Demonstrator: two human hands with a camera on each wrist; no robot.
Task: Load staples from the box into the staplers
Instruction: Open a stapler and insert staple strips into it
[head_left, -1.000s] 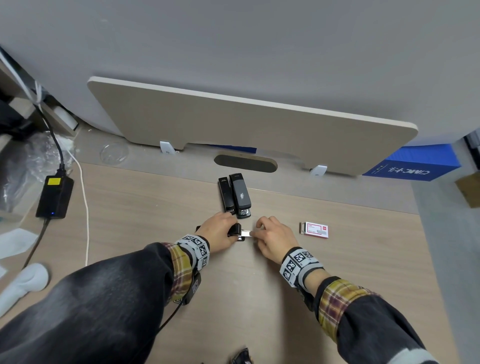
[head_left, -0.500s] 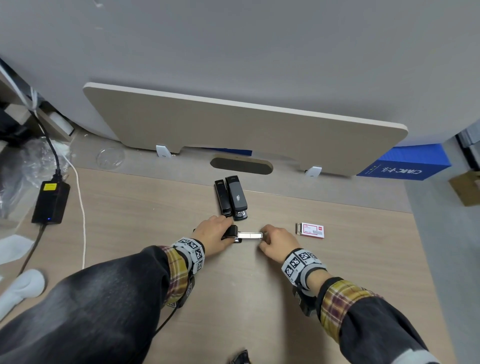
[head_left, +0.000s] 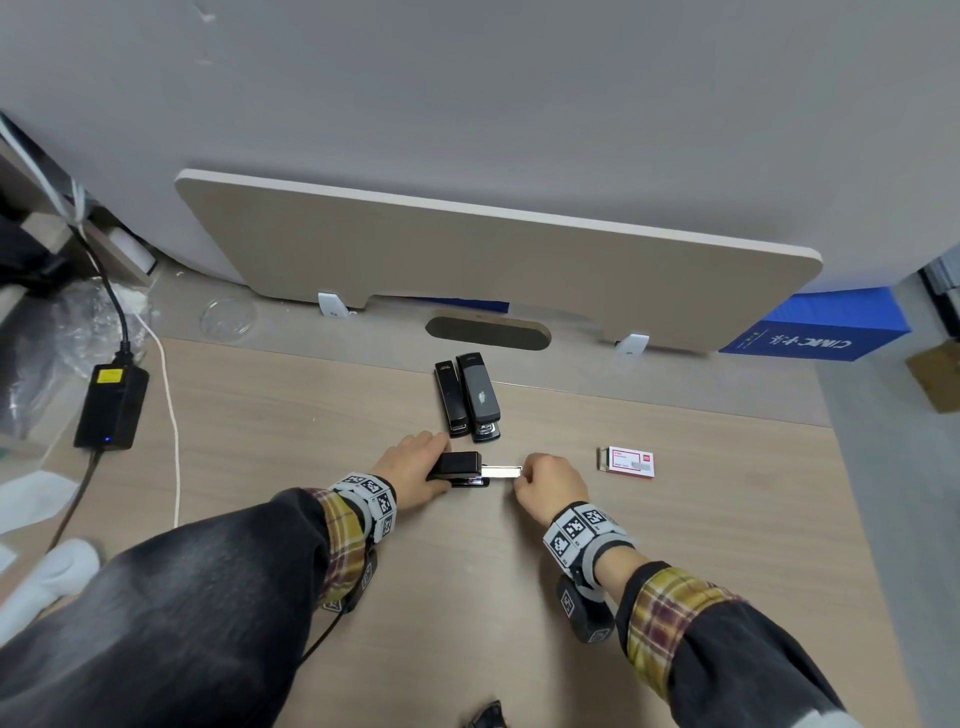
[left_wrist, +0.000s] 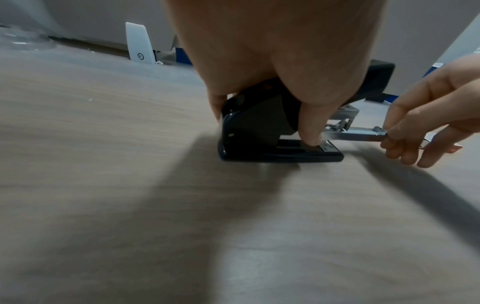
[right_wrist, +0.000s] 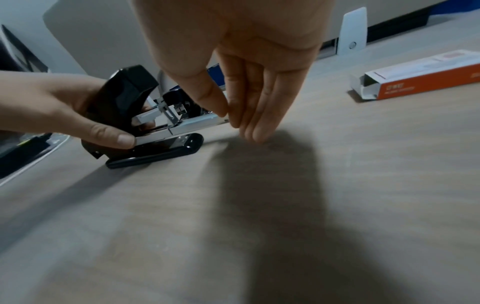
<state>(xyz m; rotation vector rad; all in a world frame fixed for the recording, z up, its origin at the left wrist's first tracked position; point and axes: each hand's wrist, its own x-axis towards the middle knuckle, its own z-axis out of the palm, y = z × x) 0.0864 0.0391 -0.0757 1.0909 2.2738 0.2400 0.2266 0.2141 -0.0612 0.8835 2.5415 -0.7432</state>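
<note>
On the pale wood-grain desk (head_left: 675, 571) the left hand (head_left: 410, 470) grips a black plastic stapler (head_left: 457, 467) with its lid tipped up, thumb pressed along the base. From the stapler's front a silver metal staple tray (head_left: 501, 472) juts out toward the right hand (head_left: 550, 486), whose thumb and forefinger pinch the tray's tip. Just beyond that stapler lie two more black staplers (head_left: 467, 400), side by side and touching. Well to the stapler's right lies a red-and-white cardboard staple box (head_left: 628, 461) with its end open.
</note>
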